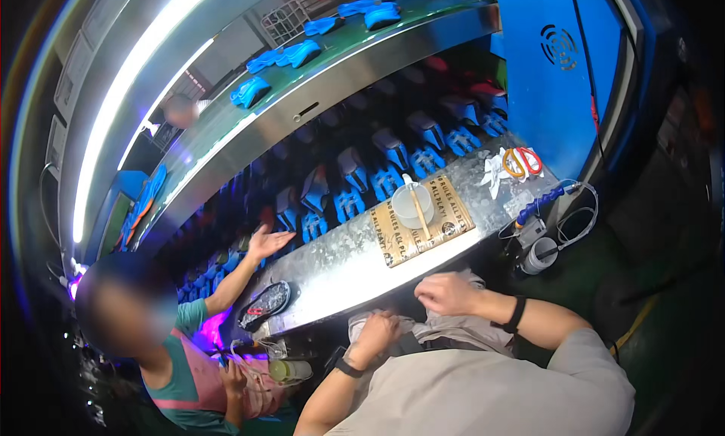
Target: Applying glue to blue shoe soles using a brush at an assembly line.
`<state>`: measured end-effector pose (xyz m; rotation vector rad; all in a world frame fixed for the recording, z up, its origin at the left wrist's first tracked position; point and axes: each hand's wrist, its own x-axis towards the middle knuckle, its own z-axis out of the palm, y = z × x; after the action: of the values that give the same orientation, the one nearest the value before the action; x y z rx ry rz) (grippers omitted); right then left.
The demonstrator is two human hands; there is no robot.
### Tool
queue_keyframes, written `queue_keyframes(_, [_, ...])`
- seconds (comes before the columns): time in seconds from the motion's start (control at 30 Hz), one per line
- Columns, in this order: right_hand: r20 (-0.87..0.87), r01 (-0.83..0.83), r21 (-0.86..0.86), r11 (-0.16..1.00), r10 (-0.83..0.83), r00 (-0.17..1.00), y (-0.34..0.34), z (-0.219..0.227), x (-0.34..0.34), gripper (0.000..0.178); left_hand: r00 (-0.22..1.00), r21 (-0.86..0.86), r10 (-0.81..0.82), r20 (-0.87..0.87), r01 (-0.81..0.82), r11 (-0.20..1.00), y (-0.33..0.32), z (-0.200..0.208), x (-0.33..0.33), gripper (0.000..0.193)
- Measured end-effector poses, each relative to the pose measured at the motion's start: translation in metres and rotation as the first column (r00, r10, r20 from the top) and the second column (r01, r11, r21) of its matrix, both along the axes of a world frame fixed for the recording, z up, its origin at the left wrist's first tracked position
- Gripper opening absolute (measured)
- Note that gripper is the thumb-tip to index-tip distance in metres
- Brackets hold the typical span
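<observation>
Both my hands are low in front of my body, short of the bench's front edge. My left hand (377,334) rests on the grey cloth over my lap, its fingers curled in and partly hidden. Loosely closed, my right hand (447,292) hovers above my lap, and I see nothing in it. Beyond my right hand, a brown printed paper sheet (393,249) lies on the metal bench (325,266). On that sheet stands a translucent plastic jug (404,203), with a thin wooden-looking handle (420,213) leaning across it.
At left, a co-worker (189,360) stretches an open hand (269,243) over the bench, near a dark shoe sole (270,300). Scissors (521,163), white tissue (492,173) and a blue jointed hose (538,205) occupy the right end. Blue shoe parts (349,203) line the space behind.
</observation>
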<state>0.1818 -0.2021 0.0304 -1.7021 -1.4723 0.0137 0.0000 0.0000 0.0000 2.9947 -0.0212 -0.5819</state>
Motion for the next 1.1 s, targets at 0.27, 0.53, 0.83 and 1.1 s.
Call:
queue_keyframes(0.27, [0.316, 0.354, 0.014, 0.935, -0.340, 0.886, 0.001, 0.058, 0.076, 0.072, 0.986, -0.684, 0.097, -0.133, -0.161, 0.711, 0.032, 0.144, 0.044, 0.027])
queue_keyframes(0.53, [0.410, 0.286, 0.031, 0.958, -0.273, 0.870, 0.044, 0.049, 0.097, 0.041, 0.825, -0.879, 0.486, 0.288, 0.027, 0.475, 0.143, 0.306, 0.056, 0.023])
queue_keyframes(0.83, [-0.014, 0.479, 0.267, 0.836, -0.494, 0.869, 0.032, 0.060, 0.085, 0.030, 0.290, 0.278, -0.098, 0.952, -0.686, 0.673, 0.427, 0.387, 0.040, 0.021])
queue_keyframes(1.1, [-0.756, 0.778, 0.261, 0.571, -0.381, 0.533, 0.052, 0.071, 0.099, 0.005, 0.402, 0.527, 0.570, 0.716, -0.848, -0.064, 0.687, 0.392, -0.050, 0.040])
